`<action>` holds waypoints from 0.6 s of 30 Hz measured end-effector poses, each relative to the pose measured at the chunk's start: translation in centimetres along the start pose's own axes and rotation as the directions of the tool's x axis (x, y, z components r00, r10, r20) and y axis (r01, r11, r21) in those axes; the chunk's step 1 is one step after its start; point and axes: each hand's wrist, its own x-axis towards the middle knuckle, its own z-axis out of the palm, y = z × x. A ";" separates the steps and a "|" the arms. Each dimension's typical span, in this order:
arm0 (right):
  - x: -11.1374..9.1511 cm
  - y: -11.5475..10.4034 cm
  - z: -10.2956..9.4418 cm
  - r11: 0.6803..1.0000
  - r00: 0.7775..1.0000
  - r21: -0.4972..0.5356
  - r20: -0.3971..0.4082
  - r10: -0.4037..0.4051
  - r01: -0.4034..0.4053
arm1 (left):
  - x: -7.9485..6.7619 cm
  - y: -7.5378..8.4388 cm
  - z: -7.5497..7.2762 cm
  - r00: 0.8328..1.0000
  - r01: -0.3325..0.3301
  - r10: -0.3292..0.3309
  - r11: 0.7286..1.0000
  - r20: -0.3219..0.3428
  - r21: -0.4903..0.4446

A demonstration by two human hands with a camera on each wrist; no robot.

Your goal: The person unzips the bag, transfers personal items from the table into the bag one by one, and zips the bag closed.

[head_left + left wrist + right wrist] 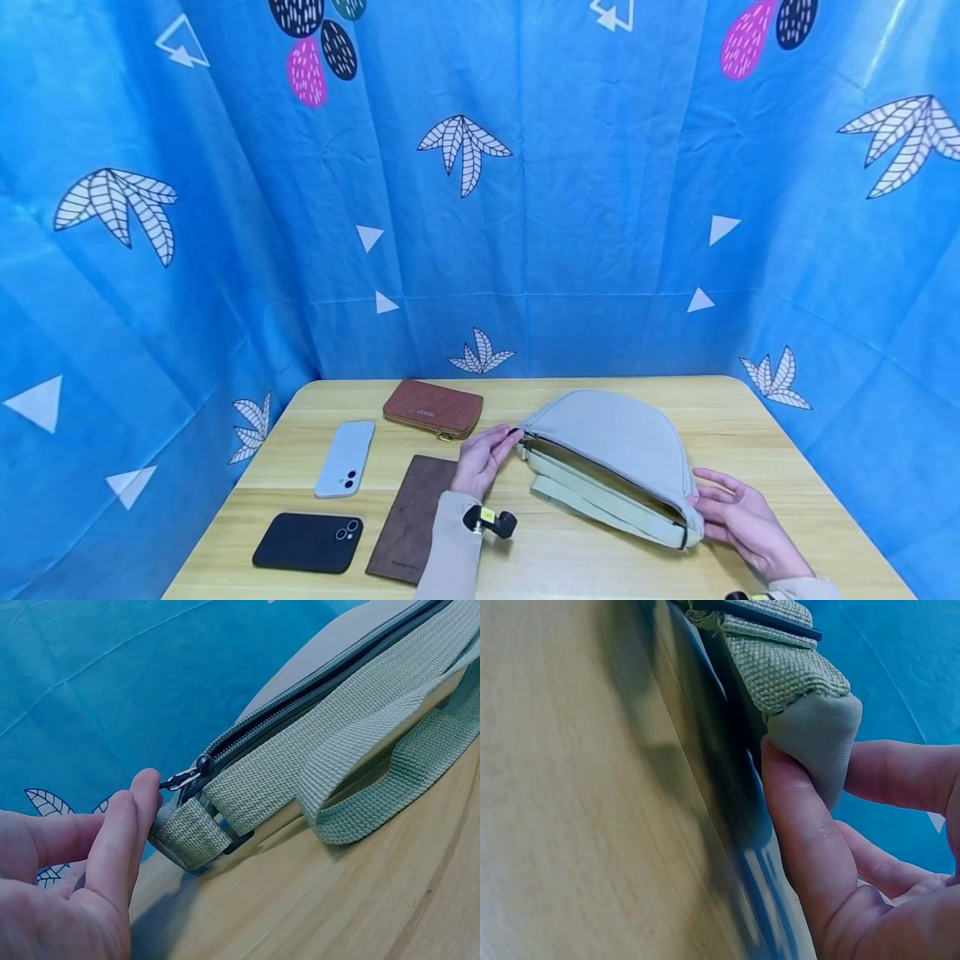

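A pale grey half-moon bag [611,433] stands on the table with its curved side away from me. Its zip [300,697] gapes along the near side, and the slider sits at the left end. With finger and thumb, my left hand [482,461] pinches the zip pull [180,778] there. The right hand [738,518] holds the bag's right corner [817,742] between thumb and fingers. A light green webbing strap [367,772] hangs in a loop along the front, its lower part on the tabletop.
Left of the bag, a reddish-brown zip wallet [432,407] lies at the back. A brown flat cover [408,533] is partly behind my left forearm. Further left are a light blue phone [343,458] and a black phone [300,543]. Blue patterned cloth [585,250] surrounds the wooden table [540,567].
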 end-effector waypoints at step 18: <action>0.1 0.0 -0.1 1.000 1.000 -0.003 -0.008 -0.013 0.013 | 0.3 0.8 -1.1 0.998 -0.046 0.045 0.998 -0.032 -0.032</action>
